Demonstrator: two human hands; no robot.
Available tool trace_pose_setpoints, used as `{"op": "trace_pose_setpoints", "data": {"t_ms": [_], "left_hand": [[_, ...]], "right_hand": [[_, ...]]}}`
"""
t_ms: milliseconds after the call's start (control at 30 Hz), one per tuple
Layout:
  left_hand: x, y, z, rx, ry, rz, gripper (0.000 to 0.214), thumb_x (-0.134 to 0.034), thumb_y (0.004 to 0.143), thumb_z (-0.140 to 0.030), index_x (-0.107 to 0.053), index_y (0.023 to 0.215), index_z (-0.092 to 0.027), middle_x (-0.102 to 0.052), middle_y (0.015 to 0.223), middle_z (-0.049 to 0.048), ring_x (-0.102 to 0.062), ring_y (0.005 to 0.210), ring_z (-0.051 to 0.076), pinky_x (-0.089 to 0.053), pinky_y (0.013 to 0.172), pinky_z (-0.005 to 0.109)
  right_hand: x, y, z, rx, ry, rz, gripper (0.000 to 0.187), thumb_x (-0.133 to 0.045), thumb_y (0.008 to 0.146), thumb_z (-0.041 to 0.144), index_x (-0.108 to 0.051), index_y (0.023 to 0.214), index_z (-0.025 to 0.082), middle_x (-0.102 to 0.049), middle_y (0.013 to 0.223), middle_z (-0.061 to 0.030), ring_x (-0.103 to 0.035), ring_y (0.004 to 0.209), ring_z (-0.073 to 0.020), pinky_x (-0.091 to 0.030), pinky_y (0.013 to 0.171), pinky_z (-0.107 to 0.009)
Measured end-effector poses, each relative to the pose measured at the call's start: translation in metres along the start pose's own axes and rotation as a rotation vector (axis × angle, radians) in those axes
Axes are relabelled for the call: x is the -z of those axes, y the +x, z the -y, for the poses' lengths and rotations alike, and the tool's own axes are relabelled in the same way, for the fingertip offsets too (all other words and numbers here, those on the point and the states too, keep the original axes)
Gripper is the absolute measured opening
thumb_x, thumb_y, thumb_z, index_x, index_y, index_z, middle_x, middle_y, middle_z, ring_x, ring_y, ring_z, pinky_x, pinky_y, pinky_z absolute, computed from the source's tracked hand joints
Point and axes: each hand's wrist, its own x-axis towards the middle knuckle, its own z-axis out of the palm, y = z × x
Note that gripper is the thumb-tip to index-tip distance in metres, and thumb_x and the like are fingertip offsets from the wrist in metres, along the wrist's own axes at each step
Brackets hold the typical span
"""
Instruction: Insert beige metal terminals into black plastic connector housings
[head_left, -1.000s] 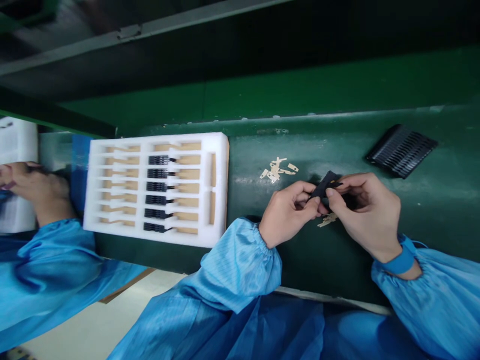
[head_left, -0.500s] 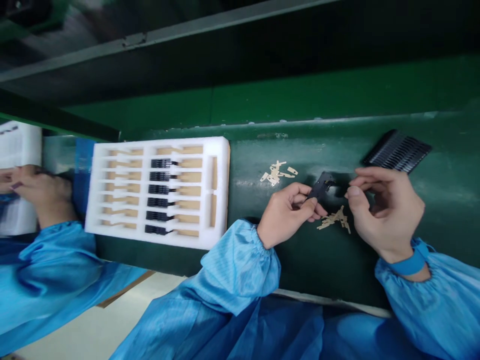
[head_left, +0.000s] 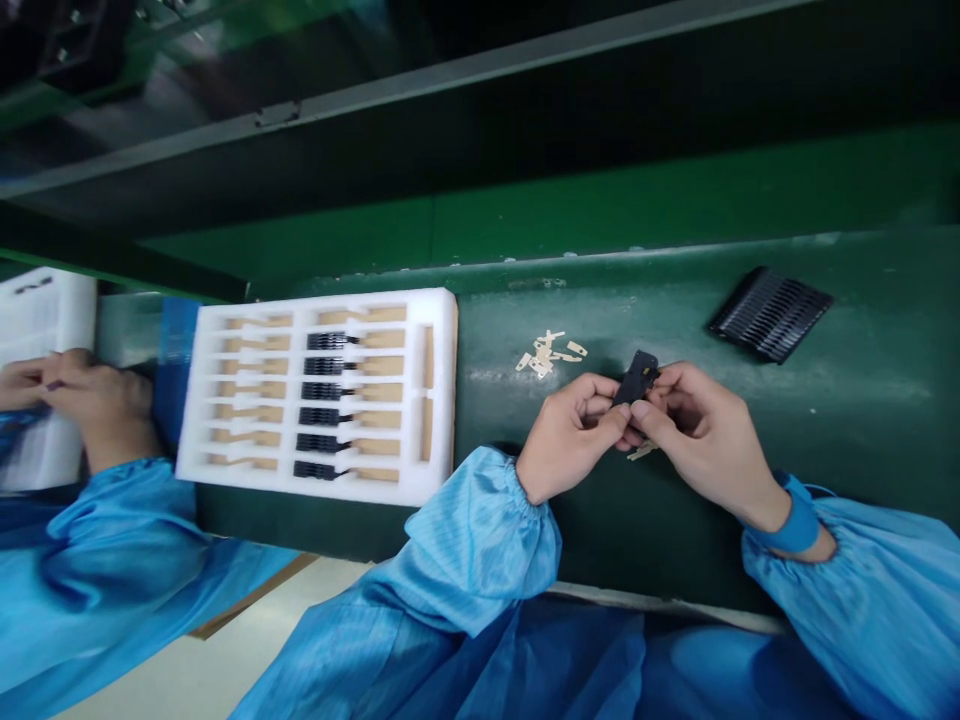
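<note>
A small, flat black plastic part (head_left: 636,380) is pinched between the thumb and fingers of my left hand (head_left: 568,435). From the other side my right hand (head_left: 709,430) closes on the same part, its thumb pressed to the near edge. A bit of brass colour shows at the part's upper right. Beneath my hands lies a pile of small brass-coloured metal pieces (head_left: 642,451), mostly hidden. A second loose pile of flat metal pieces (head_left: 547,353) lies beyond my left hand.
A row of black plastic parts (head_left: 772,312) lies at the back right of the green bench (head_left: 862,420). To the left, a white foam tray (head_left: 431,490) holds several black parts in its slots. Farther left are a co-worker's hands (head_left: 94,395) by another white tray (head_left: 86,300).
My right hand has moved left and down onto the black part, covering most of the near metal pile. My left hand keeps its hold. The view has shifted slightly.
</note>
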Motion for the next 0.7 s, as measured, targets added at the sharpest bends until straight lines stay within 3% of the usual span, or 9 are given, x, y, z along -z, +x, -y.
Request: {"op": "trace_pose_setpoints", "data": {"t_ms": [167, 400, 567, 700], "left_hand": [[-0.004, -0.002, 0.003, 0.003, 0.017, 0.011, 0.037, -0.081, 0.086, -0.043, -0.058, 0.094, -0.015, -0.07, 0.07, -0.0004, -0.07, 0.064, 0.01, -0.058, 0.068, 0.021], [-0.002, -0.002, 0.008, -0.018, 0.04, 0.061, 0.049, -0.076, 0.085, -0.059, -0.055, 0.089, -0.015, -0.073, 0.074, 0.0044, -0.072, 0.068, 0.014, -0.059, 0.069, 0.025], [0.001, 0.0, 0.008, -0.028, 0.065, 0.056, 0.05, -0.073, 0.087, -0.062, -0.054, 0.09, -0.016, -0.074, 0.075, 0.0047, -0.074, 0.069, 0.014, -0.059, 0.07, 0.025], [0.001, 0.001, 0.007, -0.028, 0.088, 0.061, 0.045, -0.073, 0.09, -0.055, -0.054, 0.104, -0.016, -0.074, 0.076, 0.0025, -0.073, 0.069, 0.013, -0.059, 0.069, 0.023]], "right_hand": [[-0.003, -0.001, 0.001, -0.083, 0.152, -0.002, 0.024, -0.072, 0.093, 0.042, -0.056, 0.093, 0.024, -0.059, 0.067, 0.0039, -0.066, 0.056, -0.0171, -0.059, 0.051, -0.03], [-0.001, 0.001, 0.004, -0.12, 0.25, 0.02, 0.037, -0.076, 0.091, 0.05, -0.053, 0.081, 0.023, -0.06, 0.065, 0.0032, -0.063, 0.054, -0.0146, -0.057, 0.05, -0.027], [0.003, 0.004, 0.012, -0.079, 0.244, 0.07, 0.033, -0.074, 0.094, 0.048, -0.056, 0.083, 0.022, -0.061, 0.063, 0.0032, -0.062, 0.056, -0.0126, -0.055, 0.054, -0.024], [0.005, 0.006, 0.013, -0.081, 0.214, 0.088, 0.025, -0.074, 0.094, 0.043, -0.06, 0.094, 0.022, -0.062, 0.065, 0.0035, -0.064, 0.057, -0.0132, -0.056, 0.054, -0.024]]}}
